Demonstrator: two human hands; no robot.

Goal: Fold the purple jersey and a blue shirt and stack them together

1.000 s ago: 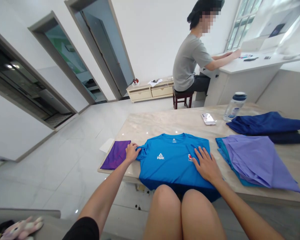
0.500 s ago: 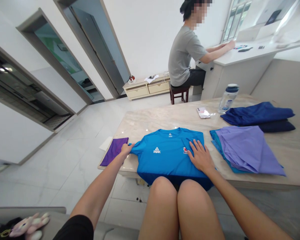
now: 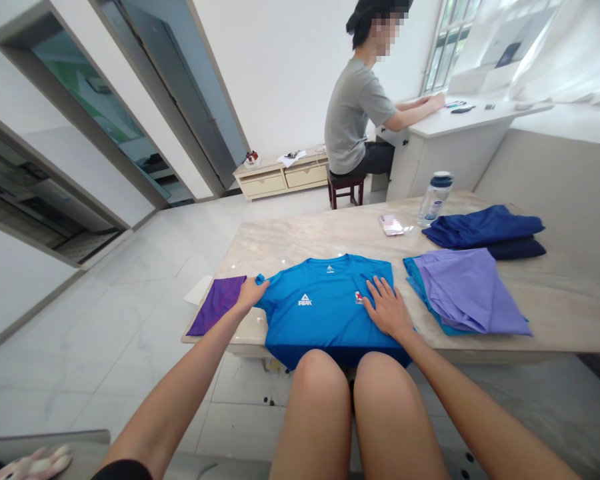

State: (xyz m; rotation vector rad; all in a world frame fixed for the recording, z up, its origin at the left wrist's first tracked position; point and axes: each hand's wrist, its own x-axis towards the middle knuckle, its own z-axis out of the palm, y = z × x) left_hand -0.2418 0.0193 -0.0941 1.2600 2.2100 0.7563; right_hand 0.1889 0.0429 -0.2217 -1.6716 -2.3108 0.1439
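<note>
Head view: blue shirt [image 3: 325, 310] at centre, hem over worktop [image 3: 300, 243] near edge. Left hand [image 3: 251, 294] fingers pinch its sleeve beside purple cloth [image 3: 217, 305]; right hand [image 3: 387, 309] flat, fingers spread. Bare worktop beyond collar.

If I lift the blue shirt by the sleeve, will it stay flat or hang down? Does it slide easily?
The blue shirt is probably floppy: its hem already droops over the table edge. It looks thin and light. On that glossy top it may slide, which could be why the right hand presses it flat while the left hand grips the sleeve.
</note>
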